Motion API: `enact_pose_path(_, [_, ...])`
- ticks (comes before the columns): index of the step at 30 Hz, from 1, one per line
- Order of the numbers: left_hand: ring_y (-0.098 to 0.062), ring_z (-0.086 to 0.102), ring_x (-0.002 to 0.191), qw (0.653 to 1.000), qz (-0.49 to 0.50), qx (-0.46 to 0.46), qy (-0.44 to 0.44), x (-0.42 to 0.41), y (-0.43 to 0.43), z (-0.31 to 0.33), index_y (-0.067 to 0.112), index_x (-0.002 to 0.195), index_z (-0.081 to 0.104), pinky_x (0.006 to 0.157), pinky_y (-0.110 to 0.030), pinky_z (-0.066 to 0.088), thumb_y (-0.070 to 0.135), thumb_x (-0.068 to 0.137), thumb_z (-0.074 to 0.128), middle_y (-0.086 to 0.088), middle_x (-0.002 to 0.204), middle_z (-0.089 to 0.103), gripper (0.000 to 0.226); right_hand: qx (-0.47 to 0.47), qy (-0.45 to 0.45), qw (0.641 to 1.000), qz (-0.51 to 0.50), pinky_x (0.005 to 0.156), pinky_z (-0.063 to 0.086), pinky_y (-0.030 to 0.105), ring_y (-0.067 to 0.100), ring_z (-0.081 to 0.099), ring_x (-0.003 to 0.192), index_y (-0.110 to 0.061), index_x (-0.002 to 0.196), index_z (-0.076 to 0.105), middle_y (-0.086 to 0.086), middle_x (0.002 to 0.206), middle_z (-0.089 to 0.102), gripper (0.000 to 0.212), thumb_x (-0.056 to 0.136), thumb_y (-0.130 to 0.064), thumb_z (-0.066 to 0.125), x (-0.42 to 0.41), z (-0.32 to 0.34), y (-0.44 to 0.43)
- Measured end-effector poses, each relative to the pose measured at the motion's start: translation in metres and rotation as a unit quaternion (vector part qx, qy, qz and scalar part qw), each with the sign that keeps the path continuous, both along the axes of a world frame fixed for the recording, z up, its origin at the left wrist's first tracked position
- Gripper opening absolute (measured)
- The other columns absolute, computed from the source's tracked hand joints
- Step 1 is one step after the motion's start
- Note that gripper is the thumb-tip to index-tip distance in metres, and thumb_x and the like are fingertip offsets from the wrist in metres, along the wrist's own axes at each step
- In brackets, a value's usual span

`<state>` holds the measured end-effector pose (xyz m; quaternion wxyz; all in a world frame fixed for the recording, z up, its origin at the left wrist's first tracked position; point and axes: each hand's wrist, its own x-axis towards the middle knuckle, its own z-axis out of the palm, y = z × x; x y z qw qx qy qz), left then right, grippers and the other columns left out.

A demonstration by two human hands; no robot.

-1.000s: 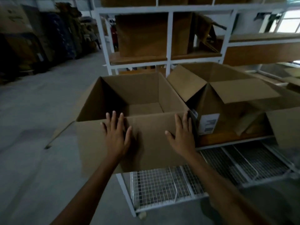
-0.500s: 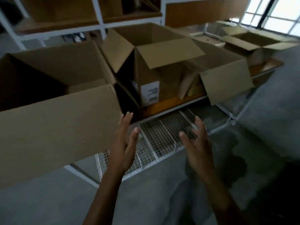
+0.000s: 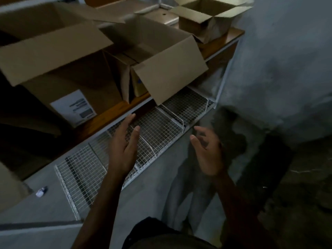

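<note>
My left hand (image 3: 124,146) hangs in the air over a white wire-mesh shelf (image 3: 161,119), fingers straight, holding nothing. My right hand (image 3: 208,151) is level with it to the right, over the grey floor, fingers loosely bent and empty. Both palms face each other. Above them, on a wooden shelf board (image 3: 107,115), stand open cardboard boxes: one with a white label (image 3: 71,81) at the left and one with a hanging front flap (image 3: 167,69) in the middle.
A smaller open box (image 3: 203,22) sits at the far right end of the shelf. A corner of another carton (image 3: 9,187) shows at the lower left edge. Grey concrete floor (image 3: 278,69) spreads to the right. A small pale object (image 3: 41,192) lies by the rack's foot.
Both hands have left the front wall of the big box they pressed a second ago. My view has swung right and down along the rack; the hands now hover empty.
</note>
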<state>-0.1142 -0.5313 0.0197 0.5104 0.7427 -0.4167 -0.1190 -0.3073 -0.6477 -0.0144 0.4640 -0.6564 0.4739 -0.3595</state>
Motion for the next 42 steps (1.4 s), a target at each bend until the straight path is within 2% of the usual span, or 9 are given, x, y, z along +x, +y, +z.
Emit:
enact_pose_path(3, [-0.018, 0.049, 0.133, 1.000, -0.007, 0.002, 0.008, -0.005, -0.034, -0.005, 0.027, 0.144, 0.046, 0.109, -0.049, 0.042, 0.047, 0.098, 0.043, 0.000, 0.146, 0.051, 0.050, -0.001, 0.001, 1.000, -0.009, 0.092, 0.055, 0.044, 0.012, 0.062, 0.109, -0.041, 0.120, 0.058, -0.002, 0.123, 0.062, 0.039, 0.082, -0.050, 0.060, -0.003, 0.000, -0.030])
enact_pose_path(7, [-0.011, 0.044, 0.137, 1.000, -0.007, -0.010, -0.005, 0.003, -0.086, -0.011, 0.028, 0.144, 0.046, 0.110, -0.049, 0.041, 0.047, 0.098, 0.044, 0.011, 0.147, 0.046, 0.050, -0.014, 0.012, 1.000, 0.003, 0.096, 0.053, 0.035, 0.012, 0.056, 0.121, -0.027, 0.141, 0.047, 0.000, 0.143, 0.052, 0.053, 0.091, -0.030, 0.065, 0.006, 0.005, -0.080])
enact_pose_path(16, [-0.016, 0.043, 0.138, 0.996, 0.025, -0.044, -0.075, 0.071, -0.220, -0.002, 0.019, 0.141, 0.049, 0.109, -0.052, 0.040, 0.044, 0.099, 0.044, 0.002, 0.147, 0.048, 0.049, -0.070, 0.034, 0.997, 0.030, 0.090, 0.056, 0.032, 0.007, 0.055, 0.116, -0.027, 0.140, 0.049, 0.000, 0.141, 0.053, 0.048, 0.094, -0.029, 0.062, 0.077, 0.030, -0.237])
enact_pose_path(24, [-0.024, 0.034, 0.143, 0.970, 0.197, -0.024, -0.143, 0.142, -0.300, 0.013, 0.010, 0.124, 0.063, 0.115, -0.029, 0.024, 0.029, 0.100, 0.050, -0.010, 0.149, 0.045, 0.033, -0.115, 0.085, 0.988, 0.059, 0.088, 0.057, 0.039, 0.010, 0.058, 0.111, -0.036, 0.135, 0.048, -0.004, 0.135, 0.055, 0.045, 0.092, -0.036, 0.062, 0.151, 0.056, -0.352])
enact_pose_path(27, [-0.024, 0.032, 0.143, 0.961, 0.268, -0.008, -0.072, 0.171, -0.312, 0.003, 0.011, 0.131, 0.057, 0.111, -0.014, 0.022, 0.029, 0.100, 0.052, -0.010, 0.155, 0.035, 0.036, -0.168, 0.089, 0.980, 0.064, 0.094, 0.045, 0.028, 0.020, 0.054, 0.117, -0.020, 0.136, 0.053, 0.007, 0.138, 0.052, 0.045, 0.093, -0.029, 0.062, 0.178, 0.070, -0.395])
enact_pose_path(30, [-0.033, 0.028, 0.144, 0.924, 0.356, 0.092, 0.109, 0.200, -0.317, -0.010, 0.019, 0.151, 0.031, 0.116, -0.045, 0.028, 0.049, 0.097, 0.050, -0.008, 0.160, 0.023, 0.064, -0.209, 0.082, 0.971, 0.079, 0.090, 0.046, 0.029, 0.026, 0.053, 0.119, -0.011, 0.133, 0.054, 0.014, 0.137, 0.051, 0.042, 0.093, -0.023, 0.062, 0.205, 0.084, -0.438])
enact_pose_path(33, [-0.033, 0.029, 0.143, 0.908, 0.364, 0.089, 0.186, 0.205, -0.324, -0.009, 0.027, 0.154, 0.021, 0.115, -0.048, 0.030, 0.045, 0.098, 0.052, -0.006, 0.161, 0.023, 0.067, -0.221, 0.125, 0.962, 0.098, 0.085, 0.041, 0.030, 0.026, 0.049, 0.123, -0.014, 0.136, 0.049, 0.011, 0.142, 0.046, 0.047, 0.092, -0.024, 0.063, 0.233, 0.085, -0.486])
enact_pose_path(37, [-0.038, 0.037, 0.137, 0.883, 0.414, 0.090, 0.201, 0.194, -0.338, -0.003, 0.035, 0.155, 0.012, 0.109, -0.048, 0.036, 0.033, 0.099, 0.054, -0.006, 0.159, 0.027, 0.070, -0.102, 0.198, 0.962, 0.160, 0.101, 0.038, 0.043, 0.033, 0.042, 0.131, -0.014, 0.147, 0.038, 0.013, 0.147, 0.041, 0.056, 0.095, -0.027, 0.055, 0.251, 0.055, -0.536])
enact_pose_path(42, [-0.036, 0.030, 0.143, 0.853, 0.415, 0.124, 0.290, 0.184, -0.349, 0.006, 0.023, 0.158, 0.002, 0.112, -0.045, 0.032, 0.040, 0.093, 0.062, -0.010, 0.162, 0.021, 0.090, -0.005, 0.111, 0.976, 0.188, 0.094, 0.041, 0.040, 0.027, 0.051, 0.121, -0.022, 0.148, 0.038, 0.007, 0.136, 0.052, 0.052, 0.098, -0.025, 0.049, 0.247, 0.027, -0.560])
